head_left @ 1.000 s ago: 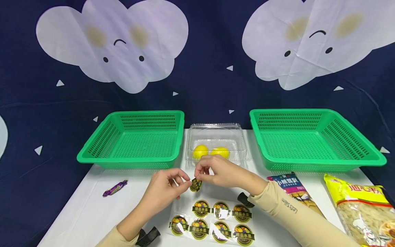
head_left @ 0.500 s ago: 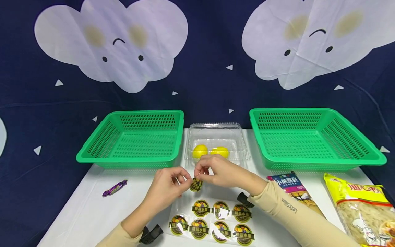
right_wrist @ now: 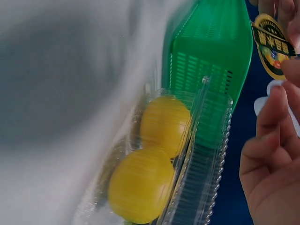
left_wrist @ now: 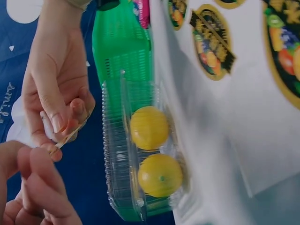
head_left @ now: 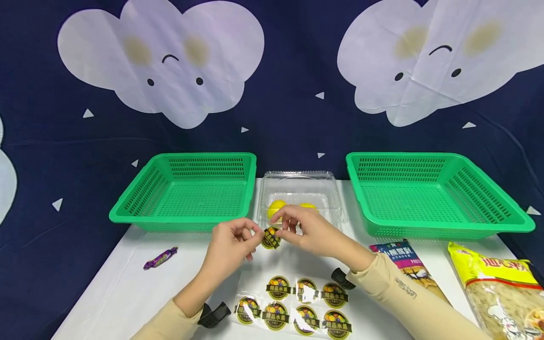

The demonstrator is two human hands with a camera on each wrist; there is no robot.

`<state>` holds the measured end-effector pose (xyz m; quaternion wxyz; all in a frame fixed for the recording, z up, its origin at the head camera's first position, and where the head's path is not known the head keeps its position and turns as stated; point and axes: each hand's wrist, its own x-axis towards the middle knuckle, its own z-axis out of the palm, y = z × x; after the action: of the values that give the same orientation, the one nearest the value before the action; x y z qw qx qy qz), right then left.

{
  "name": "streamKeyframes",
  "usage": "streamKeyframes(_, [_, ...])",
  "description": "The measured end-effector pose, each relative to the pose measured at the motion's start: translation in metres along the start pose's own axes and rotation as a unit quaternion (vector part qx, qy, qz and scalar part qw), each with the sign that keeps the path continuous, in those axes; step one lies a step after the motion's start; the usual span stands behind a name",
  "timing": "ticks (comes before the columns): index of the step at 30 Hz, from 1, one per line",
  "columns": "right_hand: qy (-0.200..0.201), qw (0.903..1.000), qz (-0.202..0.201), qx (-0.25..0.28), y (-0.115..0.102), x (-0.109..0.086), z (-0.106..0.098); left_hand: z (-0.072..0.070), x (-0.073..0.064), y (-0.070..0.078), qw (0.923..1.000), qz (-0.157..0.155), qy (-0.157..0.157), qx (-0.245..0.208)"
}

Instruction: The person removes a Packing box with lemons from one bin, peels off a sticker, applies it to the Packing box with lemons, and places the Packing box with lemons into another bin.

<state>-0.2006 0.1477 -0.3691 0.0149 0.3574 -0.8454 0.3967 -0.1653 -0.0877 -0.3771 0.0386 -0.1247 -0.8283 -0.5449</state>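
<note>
My left hand (head_left: 231, 243) pinches a round black-and-gold sticker (head_left: 271, 238) between thumb and fingers, above the table in front of the clear box. My right hand (head_left: 312, 229) is just right of the sticker, thumb and forefinger spread apart, with the thumb tip overlapping its edge. In the right wrist view, the sticker (right_wrist: 272, 44) shows its fruit print. Edge-on in the left wrist view, it looks like a thin strip by the left fingertips. Below both hands lies a sheet of stickers (head_left: 293, 311). Behind them, the hinged clear plastic box (head_left: 299, 182) contains two yellow fruits (left_wrist: 150, 127).
Green perforated baskets stand at the back left (head_left: 182, 219) and back right (head_left: 442, 226), either side of the box. A purple wrapped candy (head_left: 160, 258) lies at left. A blue-and-pink packet (head_left: 403, 259) and a yellow-topped bag (head_left: 501, 288) lie at right, near my right forearm.
Both hands have risen slightly with the sticker, moving nearer the box. The right thumb and forefinger have spread from their pinch, and the sticker's printed face shows more fully.
</note>
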Motion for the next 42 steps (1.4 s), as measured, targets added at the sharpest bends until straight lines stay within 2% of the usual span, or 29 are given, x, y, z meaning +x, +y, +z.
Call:
streamKeyframes(6, [0.07, 0.9936, 0.075, 0.048, 0.008, -0.007, -0.005, -0.001, 0.008, 0.002, 0.9949, -0.027, 0.04, -0.088])
streamKeyframes(12, [0.081, 0.9824, 0.129, 0.109, 0.014, -0.012, -0.007, 0.005, 0.015, 0.004, 0.9852, -0.04, 0.07, -0.151])
streamKeyframes(19, [0.082, 0.9708, 0.155, 0.164, 0.015, -0.014, -0.004, 0.016, 0.021, 0.004, 0.9737, -0.03, 0.094, -0.205])
streamKeyframes(25, [0.103, 0.9654, 0.16, 0.178, 0.013, -0.014, -0.002, 0.024, 0.023, 0.005, 0.9661, -0.039, 0.109, -0.231])
streamKeyframes(29, [0.113, 0.9634, 0.165, 0.179, 0.013, -0.014, -0.001, 0.027, 0.023, 0.005, 0.9621, -0.05, 0.107, -0.246])
streamKeyframes(34, [0.117, 0.964, 0.165, 0.173, 0.014, -0.015, -0.003, 0.027, 0.024, 0.005, 0.964, -0.059, 0.087, -0.244])
streamKeyframes(42, [0.124, 0.9672, 0.156, 0.157, 0.015, -0.017, -0.008, 0.018, 0.033, 0.007, 0.9836, -0.031, 0.048, -0.171])
